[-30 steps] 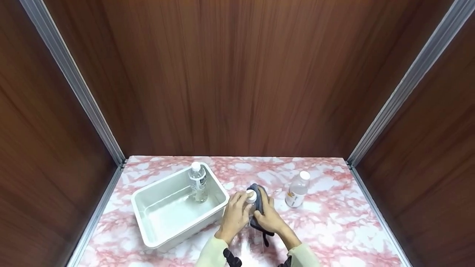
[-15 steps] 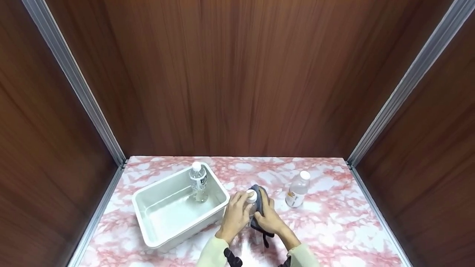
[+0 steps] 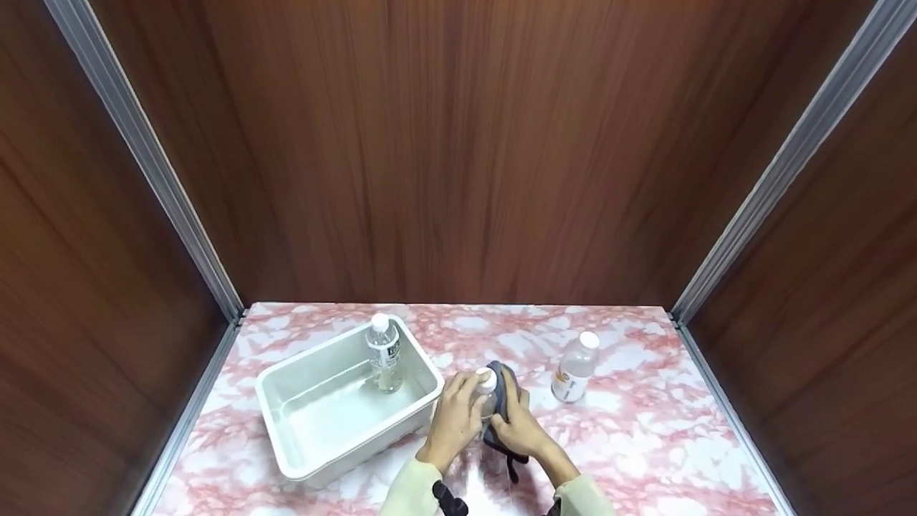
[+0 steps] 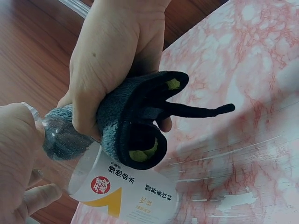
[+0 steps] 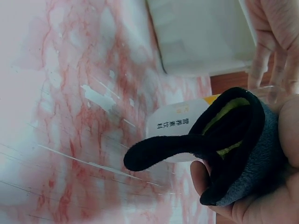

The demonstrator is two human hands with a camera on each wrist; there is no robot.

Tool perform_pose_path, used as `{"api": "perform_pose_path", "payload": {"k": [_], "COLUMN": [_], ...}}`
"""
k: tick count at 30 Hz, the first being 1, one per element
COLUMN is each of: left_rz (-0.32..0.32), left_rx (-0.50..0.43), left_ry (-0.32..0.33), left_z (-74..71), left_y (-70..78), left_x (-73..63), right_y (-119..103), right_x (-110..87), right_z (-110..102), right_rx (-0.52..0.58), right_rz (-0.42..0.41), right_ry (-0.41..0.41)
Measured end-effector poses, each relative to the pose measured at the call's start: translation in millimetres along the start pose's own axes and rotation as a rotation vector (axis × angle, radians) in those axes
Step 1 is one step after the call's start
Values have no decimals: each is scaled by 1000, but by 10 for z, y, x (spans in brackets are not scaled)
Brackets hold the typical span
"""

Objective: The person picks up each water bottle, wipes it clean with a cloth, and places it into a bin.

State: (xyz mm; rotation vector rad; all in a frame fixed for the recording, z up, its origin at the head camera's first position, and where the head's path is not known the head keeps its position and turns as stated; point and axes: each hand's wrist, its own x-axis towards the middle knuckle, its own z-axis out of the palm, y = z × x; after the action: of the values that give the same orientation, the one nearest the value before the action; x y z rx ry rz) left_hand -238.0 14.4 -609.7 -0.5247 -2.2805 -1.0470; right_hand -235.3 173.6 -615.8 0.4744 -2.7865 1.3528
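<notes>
In the head view my left hand (image 3: 453, 419) grips a clear plastic drink bottle by its upper part, with fingers at the white cap (image 3: 486, 380). This bottle stands upright on the table, and its white label (image 4: 121, 186) carries a yellow mark and a red round logo. My right hand (image 3: 521, 426) holds a folded grey fuzzy cloth (image 5: 264, 149) against the bottle's side. Black trim edges the cloth, a black loop (image 4: 201, 111) hangs from it, and yellow-green shows inside the folds. Part of the bottle is hidden behind the cloth and fingers.
A white rectangular bin (image 3: 326, 462) stands to the left, with one clear capped bottle (image 3: 385, 358) upright in its back right corner. Another white-capped bottle (image 3: 573, 369) stands right of my hands. Brown wood-look panels (image 3: 458, 158) enclose the pink-and-white marbled table (image 3: 637, 444).
My right hand and the cloth have shifted very slightly down along the bottle toward me. The left hand, the bottles and the bin keep their places.
</notes>
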Motion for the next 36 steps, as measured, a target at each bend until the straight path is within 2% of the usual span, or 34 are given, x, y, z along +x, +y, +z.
{"api": "perform_pose_path", "payload": {"k": [13,21,27,36], "left_rz": [-4,-23,1,0], "left_rx": [-22,-26,-14,-10], "left_ry": [-2,-31,-6,9], "left_z": [5,-1,11,4], "left_y": [16,0,-15,-1], "left_x": [-3,-18,-22,-21], "right_y": [57,101,104,110], "right_x": [-31,-44,-53,-69], "right_z": [50,85,95,107], "right_rx": [2,-11,-20,-14], "right_rz": [6,14,11,15], "right_ry": [-1,-15,-12,-27]}}
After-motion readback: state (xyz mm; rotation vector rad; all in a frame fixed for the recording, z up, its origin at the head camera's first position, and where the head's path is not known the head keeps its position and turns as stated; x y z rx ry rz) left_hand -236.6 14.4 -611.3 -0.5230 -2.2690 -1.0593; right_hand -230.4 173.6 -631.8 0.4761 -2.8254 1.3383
